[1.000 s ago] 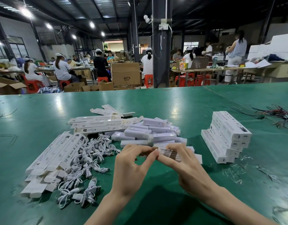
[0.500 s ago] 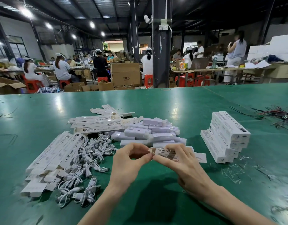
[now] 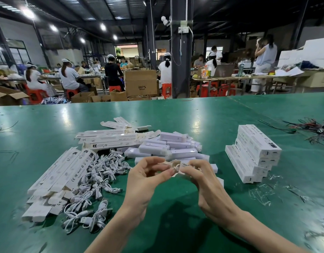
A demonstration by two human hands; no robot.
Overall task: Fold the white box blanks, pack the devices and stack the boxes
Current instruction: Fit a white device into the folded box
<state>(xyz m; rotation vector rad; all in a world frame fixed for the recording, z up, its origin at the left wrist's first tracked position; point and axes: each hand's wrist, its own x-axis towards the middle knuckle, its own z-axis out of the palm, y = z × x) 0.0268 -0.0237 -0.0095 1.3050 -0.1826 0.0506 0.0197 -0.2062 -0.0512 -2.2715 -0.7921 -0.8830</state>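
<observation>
White box blank (image 3: 185, 164) between fingers (image 3: 164, 173) of left hand (image 3: 144, 181) and right hand (image 3: 206, 181)

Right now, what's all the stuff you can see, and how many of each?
table: one, green, under everything
flat boxes: two piles, white, left and middle-back
cables: a heap, white, left of the hands
devices: a heap, pale, middle
stacked boxes: one stack, white, right
wires: a tangle, dark, far right
plastic scraps: several, clear, near right
cartons: several, brown, floor behind
people: several, mostly white tops, far tables
box: one, white, held between both hands
left hand: one, pinching the box's end flap
right hand: one, wrapped round the box
</observation>
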